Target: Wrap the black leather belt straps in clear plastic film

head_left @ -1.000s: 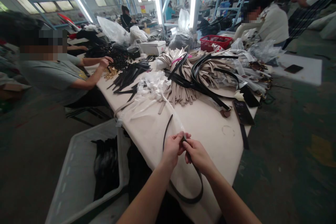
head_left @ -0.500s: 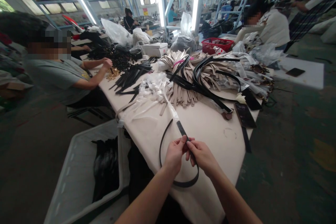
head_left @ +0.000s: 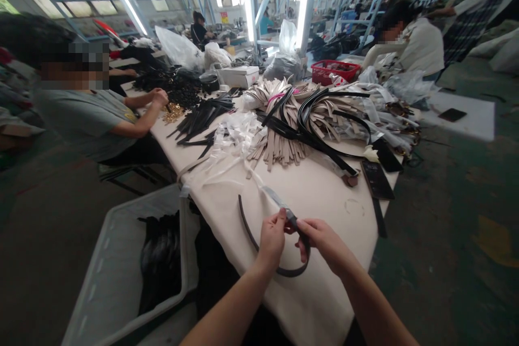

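Both forearms reach in from the bottom edge and meet over the near end of the desk. The left hand is raised with the wrist straight, thumb and fingers pinched together on the end of a black strap. The right hand comes in from the other side, fingers curled, gripping the same strap end right beside the left, the two hands almost touching. From the pinch a clear plastic sleeve runs up and away across the desk. The strap itself loops out to the left, curves round under the hands and lies on the pale desk top just in front of the person.

Further up the desk sits a heap of beige and black straps, with loose clear wrappers beside it. A dark phone lies near the right edge. On the left a seated person in a grey shirt works at a pile of small black pieces. A grey crate stands on the floor beside the desk.
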Action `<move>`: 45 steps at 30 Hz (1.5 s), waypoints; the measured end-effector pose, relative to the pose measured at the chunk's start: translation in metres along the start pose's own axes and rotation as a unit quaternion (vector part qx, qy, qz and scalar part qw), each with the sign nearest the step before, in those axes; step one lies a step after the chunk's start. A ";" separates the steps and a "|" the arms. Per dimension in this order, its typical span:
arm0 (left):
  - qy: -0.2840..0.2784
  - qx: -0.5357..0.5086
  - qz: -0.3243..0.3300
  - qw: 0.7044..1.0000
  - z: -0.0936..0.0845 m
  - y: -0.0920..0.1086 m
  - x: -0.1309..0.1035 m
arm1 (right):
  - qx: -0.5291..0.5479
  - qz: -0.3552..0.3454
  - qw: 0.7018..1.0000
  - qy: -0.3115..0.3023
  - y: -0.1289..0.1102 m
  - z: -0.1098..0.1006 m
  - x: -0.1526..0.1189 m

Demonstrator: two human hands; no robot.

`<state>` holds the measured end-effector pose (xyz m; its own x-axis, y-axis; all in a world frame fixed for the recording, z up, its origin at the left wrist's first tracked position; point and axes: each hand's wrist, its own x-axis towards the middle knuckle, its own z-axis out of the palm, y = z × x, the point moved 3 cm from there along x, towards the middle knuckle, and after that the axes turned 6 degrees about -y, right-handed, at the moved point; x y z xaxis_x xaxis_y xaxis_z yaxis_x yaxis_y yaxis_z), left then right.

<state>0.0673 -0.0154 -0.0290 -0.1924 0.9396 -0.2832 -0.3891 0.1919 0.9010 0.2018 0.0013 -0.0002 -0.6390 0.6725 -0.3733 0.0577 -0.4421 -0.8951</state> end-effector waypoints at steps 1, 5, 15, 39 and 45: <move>0.021 0.023 0.026 0.999 -0.003 0.002 0.002 | 0.014 0.012 1.000 -0.025 0.001 0.000 -0.005; -0.004 0.054 0.040 0.998 -0.001 -0.004 0.005 | -0.008 0.057 0.998 -0.020 0.010 -0.007 -0.013; -0.032 0.059 0.051 0.996 0.012 -0.004 0.006 | -0.076 0.065 0.995 -0.030 -0.005 -0.045 -0.025; -0.128 0.112 0.006 0.985 0.034 -0.031 0.005 | -0.129 0.054 0.990 -0.006 -0.005 -0.086 -0.038; -0.157 0.092 0.009 0.983 0.043 -0.039 -0.008 | -0.153 0.081 0.984 -0.034 0.007 -0.092 -0.036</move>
<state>0.1230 -0.0180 -0.0474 0.1017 0.9791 -0.1762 -0.2125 0.1944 0.9576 0.2957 0.0282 -0.0156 -0.6522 0.5614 -0.5094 0.3846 -0.3340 -0.8605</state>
